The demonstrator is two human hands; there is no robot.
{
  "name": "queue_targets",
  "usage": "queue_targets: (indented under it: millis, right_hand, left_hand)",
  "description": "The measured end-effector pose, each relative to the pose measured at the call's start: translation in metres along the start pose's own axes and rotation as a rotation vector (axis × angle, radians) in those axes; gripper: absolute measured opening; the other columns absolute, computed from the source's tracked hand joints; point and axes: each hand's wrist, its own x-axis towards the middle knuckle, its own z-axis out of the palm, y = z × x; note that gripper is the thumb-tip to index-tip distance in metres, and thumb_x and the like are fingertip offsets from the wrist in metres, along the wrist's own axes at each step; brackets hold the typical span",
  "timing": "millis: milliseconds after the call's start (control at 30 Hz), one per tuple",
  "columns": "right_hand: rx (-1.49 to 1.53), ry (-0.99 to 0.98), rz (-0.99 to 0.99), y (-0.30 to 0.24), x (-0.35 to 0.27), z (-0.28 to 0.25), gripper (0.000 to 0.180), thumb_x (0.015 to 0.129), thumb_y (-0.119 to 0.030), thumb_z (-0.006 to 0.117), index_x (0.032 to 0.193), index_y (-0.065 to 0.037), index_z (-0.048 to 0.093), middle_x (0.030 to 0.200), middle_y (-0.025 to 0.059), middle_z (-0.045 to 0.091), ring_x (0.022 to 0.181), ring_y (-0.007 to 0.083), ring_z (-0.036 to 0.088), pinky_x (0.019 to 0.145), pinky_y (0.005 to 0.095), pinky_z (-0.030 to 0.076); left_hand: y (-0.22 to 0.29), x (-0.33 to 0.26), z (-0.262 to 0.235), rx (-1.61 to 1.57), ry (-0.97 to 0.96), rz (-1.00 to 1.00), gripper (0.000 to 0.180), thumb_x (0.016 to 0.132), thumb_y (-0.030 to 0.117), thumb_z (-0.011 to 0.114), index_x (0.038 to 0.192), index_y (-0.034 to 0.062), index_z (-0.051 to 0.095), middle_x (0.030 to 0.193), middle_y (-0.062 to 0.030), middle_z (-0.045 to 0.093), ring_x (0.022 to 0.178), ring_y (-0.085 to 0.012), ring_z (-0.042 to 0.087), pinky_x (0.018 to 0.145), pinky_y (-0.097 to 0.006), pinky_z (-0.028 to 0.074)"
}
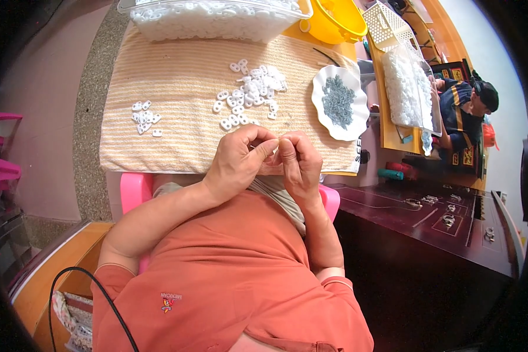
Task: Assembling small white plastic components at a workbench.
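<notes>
In the middle of the frame the person's left hand (239, 159) and right hand (299, 159) met fingertip to fingertip, both pinched closed around something too small to make out, just below the near edge of the cream and tan striped cloth (176, 111) that covered the surface. On that cloth, directly above the hands, lay a loose heap of small white plastic oval rings (249, 94), the nearest of them only just beyond the knuckles. A smaller cluster of the same white rings (145, 117) sat well apart toward the left of the cloth. To the right of the heap stood a white scalloped dish (320, 94) holding a mound of small grey metal pieces (338, 101). Along the top edge of the frame a clear plastic tub (217, 20) was filled with more white rings, with a yellow plastic bowl (334, 20) just beside it on the right. At the far right another person in dark clothing (466, 108) sat near a clear bag of white parts (406, 88).
</notes>
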Motion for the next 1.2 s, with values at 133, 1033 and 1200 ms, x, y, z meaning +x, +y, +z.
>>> queue_targets:
  millis: [133,1033,1200]
  right_hand:
    - [0.063,-0.033,0.000,-0.004,0.000,0.001,0.012,0.096,-0.007,0.054,0.089,0.003,0.058,0.080,0.0060,0.055,0.061,0.0089,0.054,0.054,0.0226,0.045]
    - [-0.304,-0.005,-0.370,0.003,0.004,-0.002,0.012,0.084,0.006,0.059,0.093,0.000,0.054,0.083,0.0166,0.056,0.071,0.0315,0.057,0.062,0.0375,0.047]
    - [-0.280,0.000,-0.376,0.002,0.005,0.001,0.011,0.085,0.006,0.059,0.093,0.000,0.055,0.084,0.0162,0.056,0.073,0.0300,0.056,0.064,0.0356,0.047]
  left_hand:
    - [-0.001,0.000,-0.001,0.000,0.018,0.004,0.012,0.088,0.009,0.065,0.092,-0.0022,0.064,0.079,-0.0075,0.064,0.070,-0.0111,0.059,0.062,-0.026,0.048]
    - [0.008,-0.002,0.002,-0.027,-0.033,-0.067,0.021,0.096,0.017,0.055,0.093,-0.0035,0.060,0.075,-0.0064,0.063,0.069,-0.0093,0.059,0.061,-0.025,0.049]
    - [0.006,-0.003,0.002,0.003,-0.008,-0.030,0.022,0.096,0.018,0.055,0.093,-0.0041,0.059,0.075,-0.0090,0.064,0.068,-0.0111,0.060,0.059,-0.026,0.050]
